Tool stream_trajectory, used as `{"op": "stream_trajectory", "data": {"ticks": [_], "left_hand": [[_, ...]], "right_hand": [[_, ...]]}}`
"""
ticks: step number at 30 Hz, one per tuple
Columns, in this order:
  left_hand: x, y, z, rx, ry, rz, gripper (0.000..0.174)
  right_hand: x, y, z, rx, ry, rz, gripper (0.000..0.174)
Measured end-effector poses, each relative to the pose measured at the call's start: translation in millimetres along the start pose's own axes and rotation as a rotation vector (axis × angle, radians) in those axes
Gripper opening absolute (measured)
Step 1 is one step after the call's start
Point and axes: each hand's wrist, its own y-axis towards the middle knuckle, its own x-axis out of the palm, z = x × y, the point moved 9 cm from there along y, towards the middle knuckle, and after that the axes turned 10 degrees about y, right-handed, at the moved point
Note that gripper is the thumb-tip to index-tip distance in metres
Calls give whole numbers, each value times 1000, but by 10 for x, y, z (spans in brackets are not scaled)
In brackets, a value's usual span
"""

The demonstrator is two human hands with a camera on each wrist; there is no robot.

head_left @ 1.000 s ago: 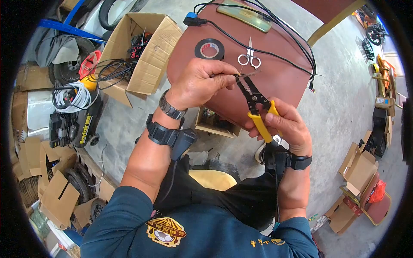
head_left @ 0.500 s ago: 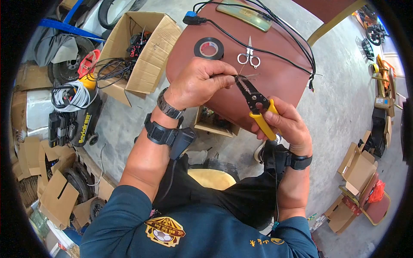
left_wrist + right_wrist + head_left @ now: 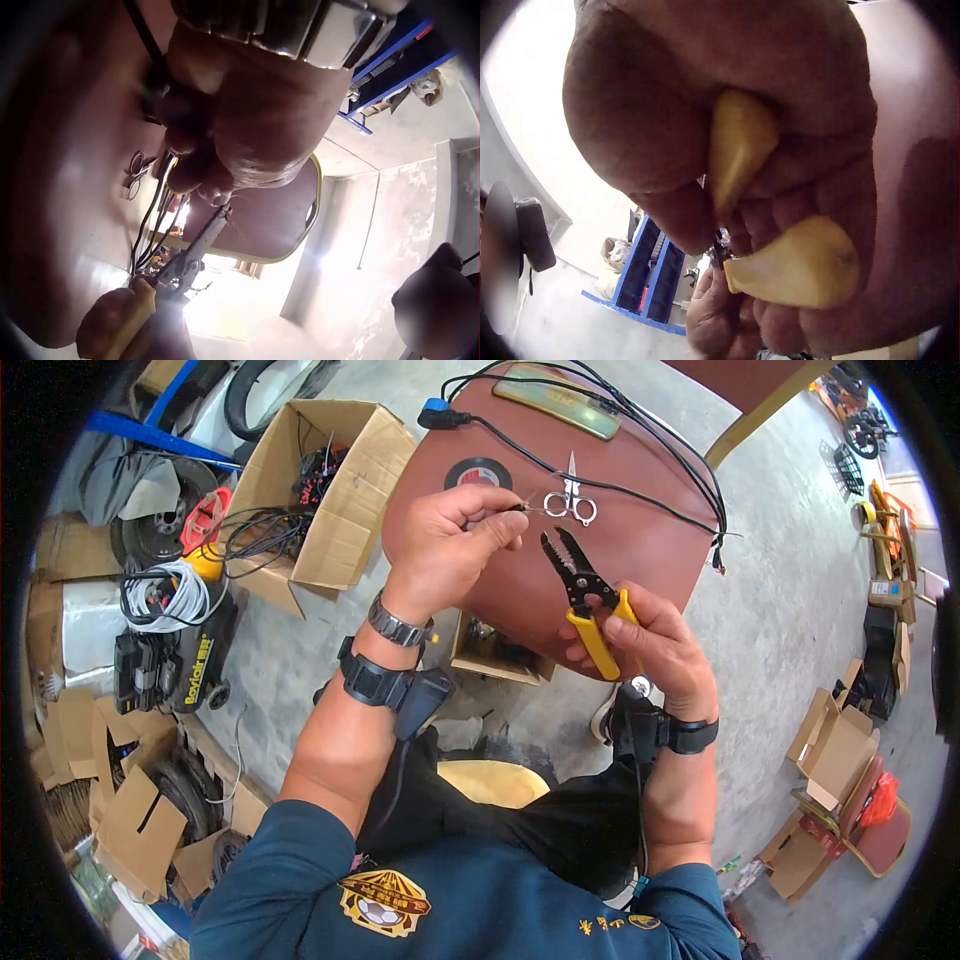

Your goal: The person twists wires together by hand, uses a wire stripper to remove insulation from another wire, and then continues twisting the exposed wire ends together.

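Observation:
My left hand (image 3: pixel 450 545) pinches a dark wire end (image 3: pixel 522 507) between thumb and forefinger, with fine bare strands sticking out to the right. In my right hand (image 3: pixel 660 635) I hold wire strippers (image 3: pixel 580 578), black-bladed, with their jaws parted just below and right of the strands. Both yellow handles (image 3: pixel 802 262) lie against the palm and fingers in the right wrist view. Silver scissors (image 3: pixel 571 508) lie on the reddish-brown tabletop (image 3: pixel 640 530) beyond the strands. A roll of black tape (image 3: pixel 478 470) is partly hidden behind the left hand.
A black cable (image 3: pixel 560 465) with a blue-faced plug (image 3: pixel 440 416) crosses the tabletop's far side, near a greenish flat case (image 3: pixel 560 405). To the left stands an open cardboard box (image 3: pixel 350 495) of wires; a smaller box (image 3: pixel 500 655) sits beneath the table edge.
The left hand has drawn the wire end up and left, away from the stripper jaws. The strippers have shifted slightly left and down, and their jaws have parted.

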Motion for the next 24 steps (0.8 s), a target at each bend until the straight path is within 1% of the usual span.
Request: {"op": "stream_trajectory", "data": {"ticks": [2, 8, 11, 15, 18, 20, 24], "left_hand": [[-32, 6, 2, 13, 5, 28, 10], [-48, -6, -46, -50, 52, 51, 12], [-51, 14, -105, -23, 64, 64, 12], [-30, 10, -64, -53, 19, 47, 13], [-15, 8, -86, -102, -53, 18, 14], [1, -3, -171, -159, -107, -12, 16], [27, -12, -196, -158, -143, -21, 20]], "right_hand": [[-12, 6, 4, -5, 9, 16, 27], [-22, 84, -11, -35, 22, 8, 26], [-17, 106, -21, -43, 24, 10, 26], [-21, 119, -16, -30, 18, 19, 24], [10, 135, -12, -9, -107, 49, 22], [5, 191, 4, -93, -235, 69, 21], [68, 237, -18, -238, -400, 80, 21]]}}
